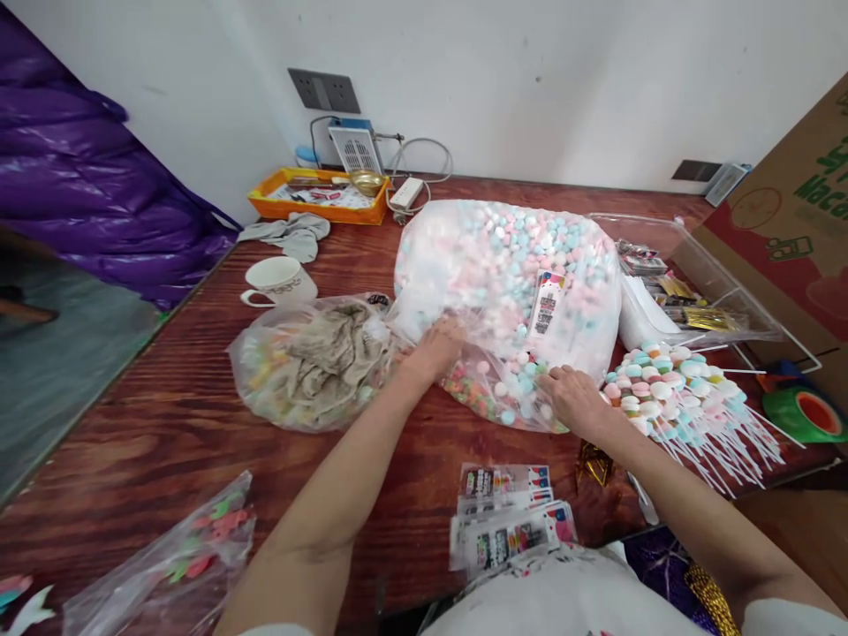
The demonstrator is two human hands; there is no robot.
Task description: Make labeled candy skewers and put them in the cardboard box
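Observation:
A big clear bag of pink, blue and white candy balls (pixel 503 265) lies on the wooden table (pixel 165 415). My left hand (pixel 435 346) reaches into the bag's open mouth, its fingers curled and partly hidden by the plastic. My right hand (pixel 573 397) rests on the bag's near edge among loose candies, fingers bent down. A small printed packet (pixel 547 303) lies on top of the bag. Finished candy skewers on white sticks (pixel 676 389) are piled right of my right hand.
A clear bag holding a beige cloth (pixel 318 362) sits left of the candy bag. Printed packets (pixel 507 521) lie near me. A white cup (pixel 278 281), orange tray (pixel 318 196), clear plastic box (pixel 689 283), green tape roll (pixel 805 413) and cardboard box (pixel 795 212) surround the area.

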